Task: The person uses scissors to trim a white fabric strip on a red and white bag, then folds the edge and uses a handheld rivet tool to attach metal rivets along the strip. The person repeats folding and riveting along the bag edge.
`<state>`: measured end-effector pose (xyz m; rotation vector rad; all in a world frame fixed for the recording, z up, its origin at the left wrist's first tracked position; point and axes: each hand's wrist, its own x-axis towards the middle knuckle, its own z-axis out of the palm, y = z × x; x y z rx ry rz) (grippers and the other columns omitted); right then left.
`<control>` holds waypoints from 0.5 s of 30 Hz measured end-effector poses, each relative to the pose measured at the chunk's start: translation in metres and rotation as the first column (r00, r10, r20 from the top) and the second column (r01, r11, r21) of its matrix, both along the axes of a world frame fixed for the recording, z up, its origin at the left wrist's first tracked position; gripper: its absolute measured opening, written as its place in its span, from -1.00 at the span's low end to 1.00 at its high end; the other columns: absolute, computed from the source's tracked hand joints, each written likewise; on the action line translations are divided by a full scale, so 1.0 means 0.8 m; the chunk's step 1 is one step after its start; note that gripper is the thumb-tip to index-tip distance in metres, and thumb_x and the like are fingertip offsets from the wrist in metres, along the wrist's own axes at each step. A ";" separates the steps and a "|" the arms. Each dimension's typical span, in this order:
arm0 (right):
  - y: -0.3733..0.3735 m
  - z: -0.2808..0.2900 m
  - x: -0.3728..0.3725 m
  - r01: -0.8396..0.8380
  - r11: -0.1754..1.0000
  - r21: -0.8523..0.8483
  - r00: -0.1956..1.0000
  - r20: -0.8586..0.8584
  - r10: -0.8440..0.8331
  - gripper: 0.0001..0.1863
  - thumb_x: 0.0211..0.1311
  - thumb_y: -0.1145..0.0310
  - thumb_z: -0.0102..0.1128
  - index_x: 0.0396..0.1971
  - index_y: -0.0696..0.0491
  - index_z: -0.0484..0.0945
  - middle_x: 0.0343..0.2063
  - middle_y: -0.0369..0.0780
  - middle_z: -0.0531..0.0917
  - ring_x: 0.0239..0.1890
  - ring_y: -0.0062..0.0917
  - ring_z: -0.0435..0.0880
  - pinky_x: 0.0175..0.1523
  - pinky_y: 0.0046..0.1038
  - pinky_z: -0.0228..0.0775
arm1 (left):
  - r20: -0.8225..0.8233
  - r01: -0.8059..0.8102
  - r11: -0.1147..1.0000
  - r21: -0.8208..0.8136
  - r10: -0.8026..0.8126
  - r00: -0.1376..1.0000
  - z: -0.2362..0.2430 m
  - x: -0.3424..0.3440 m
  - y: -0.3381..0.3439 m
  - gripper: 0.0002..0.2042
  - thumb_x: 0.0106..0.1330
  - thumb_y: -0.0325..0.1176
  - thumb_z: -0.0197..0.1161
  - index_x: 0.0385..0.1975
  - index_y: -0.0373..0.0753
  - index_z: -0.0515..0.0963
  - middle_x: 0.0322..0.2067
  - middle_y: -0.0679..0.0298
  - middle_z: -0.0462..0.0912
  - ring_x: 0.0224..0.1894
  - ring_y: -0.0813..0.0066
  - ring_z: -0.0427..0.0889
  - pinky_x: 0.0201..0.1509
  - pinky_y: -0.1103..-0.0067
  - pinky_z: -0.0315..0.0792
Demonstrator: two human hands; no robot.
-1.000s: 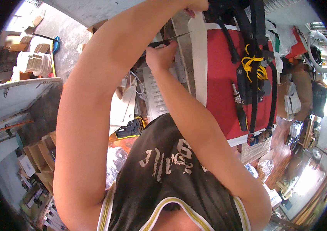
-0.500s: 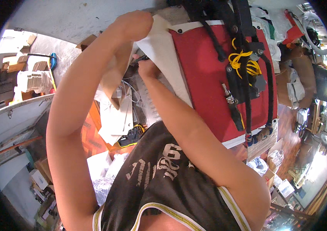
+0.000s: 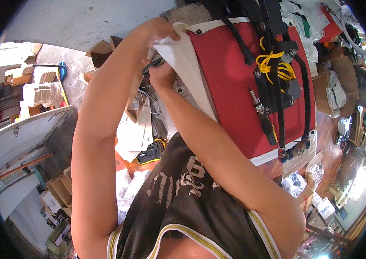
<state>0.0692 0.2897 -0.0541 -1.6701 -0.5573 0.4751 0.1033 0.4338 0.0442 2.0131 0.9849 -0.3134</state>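
At the top left of the red panel (image 3: 230, 86), my left hand (image 3: 162, 30) closes its fingers on the raised edge of white fabric (image 3: 187, 54). This strip is folded up along the panel's left side. Just below, my right hand (image 3: 162, 77) grips a dark hand tool (image 3: 153, 64) whose exact kind I cannot make out. Its dark end pokes out left of the fingers, under the lifted fabric. A black stud (image 3: 199, 31) shows in the panel's white border near my left hand.
Over the panel's right half stands a black metal frame (image 3: 273, 77) with a yellow cord (image 3: 275, 67) and a toggle clamp (image 3: 258, 103). White sheets (image 3: 135, 134) and a black-and-yellow tool case (image 3: 150, 152) lie left of my body. Cardboard boxes (image 3: 101, 52) stand beyond my left arm.
My left hand has shifted slightly right, and the fabric flap has moved with it. My right hand has turned, so more of the dark tool shows. The view has shifted a little.
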 end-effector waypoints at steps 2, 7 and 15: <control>-0.005 -0.005 0.000 0.003 0.999 -0.047 1.000 0.013 -0.003 -0.19 -0.21 0.12 0.68 0.06 0.19 0.50 -0.01 0.03 0.63 0.06 -0.01 0.56 0.17 -0.13 0.33 | -0.073 0.032 0.997 0.072 -0.027 0.997 -0.001 0.005 -0.003 -0.59 0.04 -0.10 0.46 -0.22 -0.30 0.73 -0.21 0.07 0.73 -0.10 0.24 0.63 0.00 0.34 0.48; -0.011 -0.050 -0.010 -0.019 0.994 -0.107 0.986 0.164 0.036 -0.19 -0.18 -0.07 0.63 -0.01 0.19 0.56 -0.06 0.05 0.66 0.01 -0.01 0.60 0.14 -0.12 0.37 | -0.198 0.239 0.951 0.193 -0.201 0.959 0.015 0.000 -0.007 -0.57 0.04 -0.09 0.39 -0.20 -0.32 0.72 -0.19 0.03 0.73 -0.15 0.16 0.64 -0.03 0.31 0.48; -0.013 -0.058 -0.010 0.054 0.948 -0.313 0.973 0.230 0.020 -0.27 -0.13 0.03 0.62 -0.03 0.21 0.56 -0.08 0.10 0.66 0.02 0.06 0.59 0.16 -0.06 0.36 | -0.294 0.397 0.878 0.269 -0.317 0.901 0.001 0.005 -0.005 -0.49 0.00 0.04 0.30 -0.28 -0.34 0.71 -0.29 -0.10 0.70 -0.25 0.04 0.67 -0.12 0.22 0.51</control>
